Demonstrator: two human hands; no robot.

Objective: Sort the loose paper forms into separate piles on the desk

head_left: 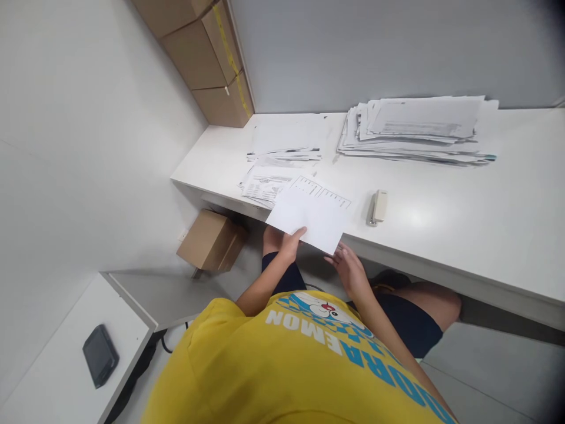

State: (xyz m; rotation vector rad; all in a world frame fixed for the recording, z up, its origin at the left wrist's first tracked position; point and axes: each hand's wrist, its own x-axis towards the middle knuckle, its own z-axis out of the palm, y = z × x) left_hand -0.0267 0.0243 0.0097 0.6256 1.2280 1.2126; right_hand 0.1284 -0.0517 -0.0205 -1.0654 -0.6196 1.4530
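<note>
My left hand (292, 244) grips white sheets of paper (311, 215) by their near edge, thumb on top and fingers underneath. The top sheet is blank, and a printed sheet with ruled boxes shows from beneath its far edge. My right hand (349, 268) is at the near right corner of these sheets, fingers stretched out and touching or almost touching the edge. Just beyond lies a small pile of printed papers (265, 184). A cream stapler (378, 207) rests on the white table (441, 206), right of the sheets.
A tall stack of papers (424, 132) lies at the back right, and another paper pile (285, 138) at the back left. Cardboard boxes (223, 97) stand in the left corner. Below is another carton (205, 238). A dark phone-like device (100, 355) lies on a side table.
</note>
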